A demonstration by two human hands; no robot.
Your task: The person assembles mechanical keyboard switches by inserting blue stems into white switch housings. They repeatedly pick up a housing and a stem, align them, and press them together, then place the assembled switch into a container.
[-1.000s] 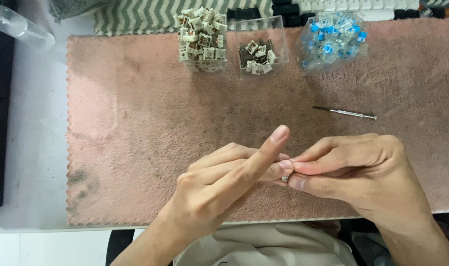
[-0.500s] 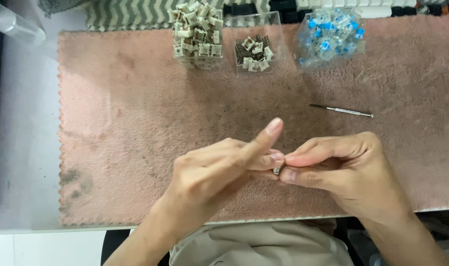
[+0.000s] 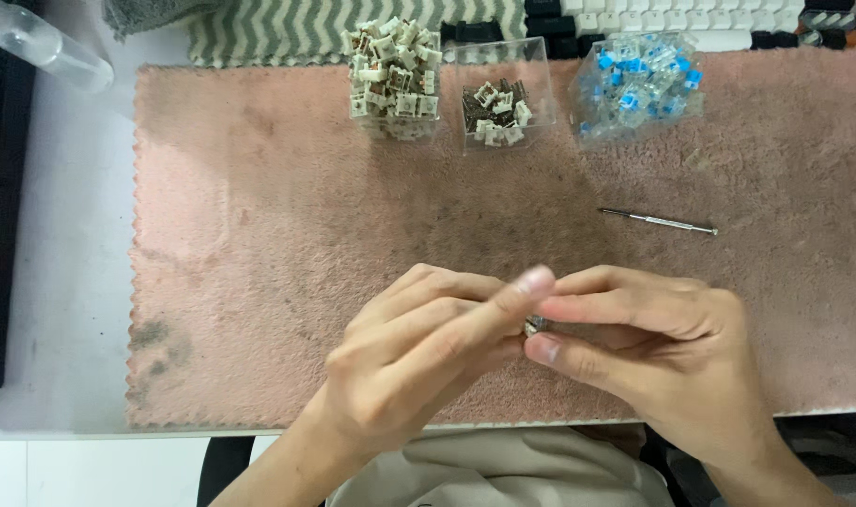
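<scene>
Both hands meet over the front part of a pink fuzzy mat (image 3: pixel 259 235). A small keyboard switch (image 3: pixel 535 326) is pinched between the fingertips of my left hand (image 3: pixel 428 361) and my right hand (image 3: pixel 648 352); most of it is hidden by the fingers. My left index finger lies across the top of it. My right thumb and index finger clamp it from the right side.
At the mat's far edge stand a clear box heaped with white and brown switches (image 3: pixel 393 80), a clear box with a few switches (image 3: pixel 498 99), and a bag of blue switches (image 3: pixel 639 86). A thin metal tool (image 3: pixel 658 222) lies to the right. A keyboard (image 3: pixel 691 19) sits behind.
My left index finger has come down from pointing up and now lies over the switch. Both hands stay together in about the same place.
</scene>
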